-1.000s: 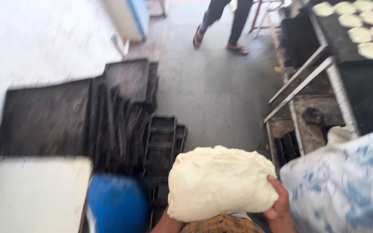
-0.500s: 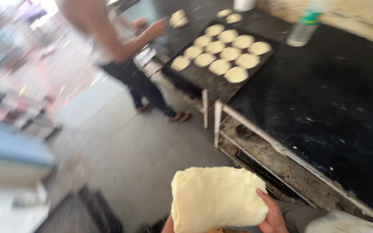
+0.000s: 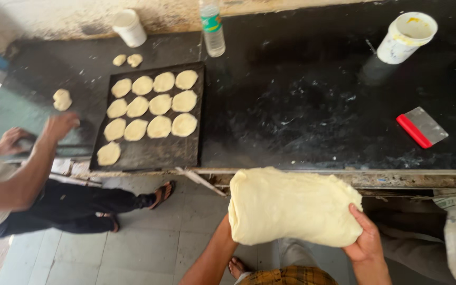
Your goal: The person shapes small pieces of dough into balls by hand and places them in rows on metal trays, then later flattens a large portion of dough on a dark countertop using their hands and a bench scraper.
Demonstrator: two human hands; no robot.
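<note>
Head view: we hold the big dough slab [image 3: 294, 207] off the floor, just short of the black table [image 3: 312, 105], not yet set down; right hand [image 3: 366, 240] fingers wrap its lower right edge, left hand [image 3: 227, 226] mostly hidden behind it, grip unclear.

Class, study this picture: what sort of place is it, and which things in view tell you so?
Most likely a bakery workroom. A person's hands carry a large slab of dough toward a long dark worktable, a black tray holds rows of flat dough rounds, and a red-handled scraper lies nearby.
</note>
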